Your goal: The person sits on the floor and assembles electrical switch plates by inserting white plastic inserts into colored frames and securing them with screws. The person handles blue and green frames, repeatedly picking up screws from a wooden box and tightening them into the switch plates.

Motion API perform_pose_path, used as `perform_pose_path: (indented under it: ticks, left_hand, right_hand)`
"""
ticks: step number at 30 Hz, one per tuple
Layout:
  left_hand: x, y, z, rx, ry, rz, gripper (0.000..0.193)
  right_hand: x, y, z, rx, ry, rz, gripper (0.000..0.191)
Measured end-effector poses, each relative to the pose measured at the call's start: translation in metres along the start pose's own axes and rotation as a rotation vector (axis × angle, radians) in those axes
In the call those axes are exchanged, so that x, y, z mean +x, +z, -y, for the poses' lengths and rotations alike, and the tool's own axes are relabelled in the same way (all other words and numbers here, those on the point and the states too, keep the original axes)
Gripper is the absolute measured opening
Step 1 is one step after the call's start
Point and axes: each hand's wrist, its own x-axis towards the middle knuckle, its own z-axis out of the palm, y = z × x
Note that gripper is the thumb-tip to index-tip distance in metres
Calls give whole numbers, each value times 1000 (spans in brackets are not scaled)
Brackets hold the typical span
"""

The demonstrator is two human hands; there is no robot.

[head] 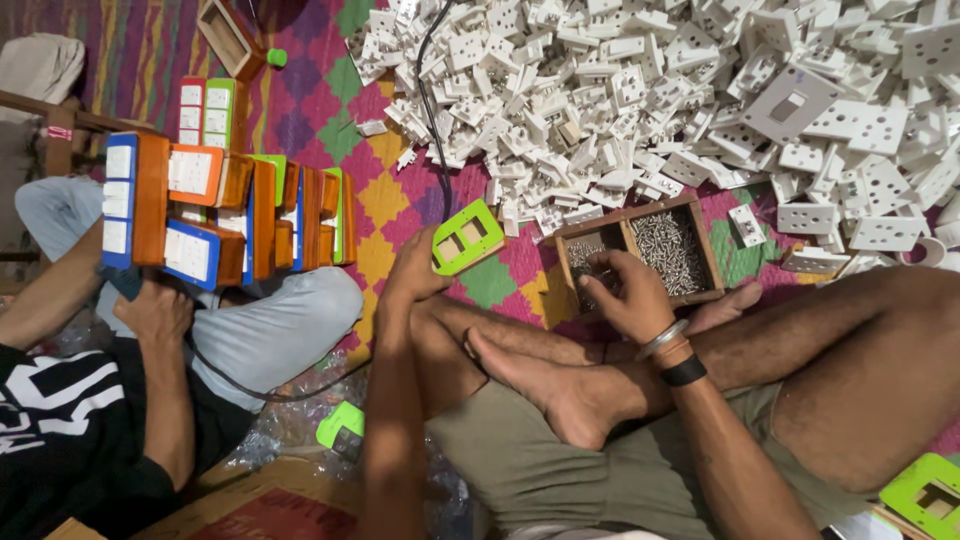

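Screws (672,250) fill the larger compartment of a small wooden tray (700,252) that rests on the patterned mat (390,195) just beyond the person's crossed legs. The right hand (630,295) hangs over the tray's smaller compartment, its fingers (600,272) curled down together into the screws there; whether they pinch one cannot be told. To the left of those fingers, the left hand (415,265) rests on the knee and holds a bright green two-hole faceplate (466,237) by its near edge, the fingers closed on it, the plate tilted and lying partly on the mat. Beyond both hands, a large heap of white socket parts (700,90) spreads across the mat, with a black cable (432,110) running through its left edge. Far to the left of the left hand, another person's hand (155,315) steadies a stack of orange, blue and green wooden switch boxes (215,215). Another green faceplate (925,495) lies close beside the right forearm, at the near right.
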Motion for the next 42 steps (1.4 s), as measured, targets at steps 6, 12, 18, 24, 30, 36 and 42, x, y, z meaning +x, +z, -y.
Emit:
perform_pose_path:
  ticks: [6, 12, 18, 24, 30, 36, 42]
  left_hand:
    - [-1, 2, -10, 27, -19, -36, 77]
    - [3, 19, -16, -64, 43, -113, 86]
    - [3, 5, -17, -122, 19, -10, 91]
    - [-5, -52, -72, -61, 107, -190, 98]
    - [-34, -4, -176, -38, 293, 35, 103]
    - [-29, 60, -178, -828, 101, -248, 79]
    - [-41, 87, -167, -2124, -138, 356, 68]
  right_hand:
    - [-2, 1, -3, 22, -27, -15, 32]
    - [0, 6, -3, -36, -93, -1, 30]
    - [-2, 1, -3, -32, 0, 38, 31]
    - [-2, -3, -1, 148, 73, 25, 36]
    - [4, -8, -12, 599, 56, 72, 33]
    - [-13, -33, -23, 728, 219, -75, 26]
    - [-5, -27, -35, 769, 235, -40, 26]
